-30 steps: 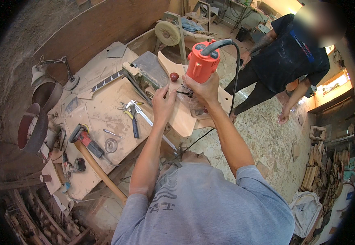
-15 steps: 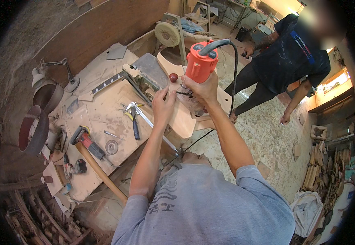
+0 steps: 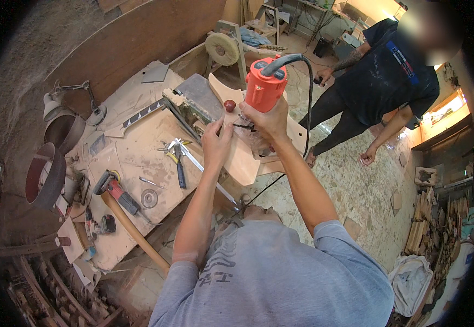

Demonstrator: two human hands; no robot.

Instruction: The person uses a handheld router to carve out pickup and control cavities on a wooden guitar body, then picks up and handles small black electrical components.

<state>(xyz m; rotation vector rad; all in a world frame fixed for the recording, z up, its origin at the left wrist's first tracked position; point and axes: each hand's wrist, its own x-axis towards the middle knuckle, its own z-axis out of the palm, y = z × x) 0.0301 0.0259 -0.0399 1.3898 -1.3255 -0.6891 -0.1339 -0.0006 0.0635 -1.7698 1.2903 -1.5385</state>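
Note:
A red plunge router (image 3: 265, 84) with a dark round knob (image 3: 229, 106) and a thick black cable stands on a pale, curved wooden piece (image 3: 238, 159). My right hand (image 3: 269, 121) is wrapped round the lower part of the router's red body. At the left edge of the wood, just below the knob, my left hand (image 3: 216, 143) grips the piece with its fingers bent close together. The router's base is partly covered by my right hand, and its bit is hidden.
On the dusty bench (image 3: 133, 180) lie a caliper (image 3: 193, 158), pliers (image 3: 179, 166), a red angle grinder (image 3: 118, 195) and a cordless tool (image 3: 102, 222). Sanding belts (image 3: 45, 173) and a desk lamp (image 3: 92, 103) stand left. Another person (image 3: 386, 82) stands at right. The router cable (image 3: 311, 109) hangs beside my right arm.
The router and both my hands have shifted very slightly left. The other person's lower hand has moved a little to the left.

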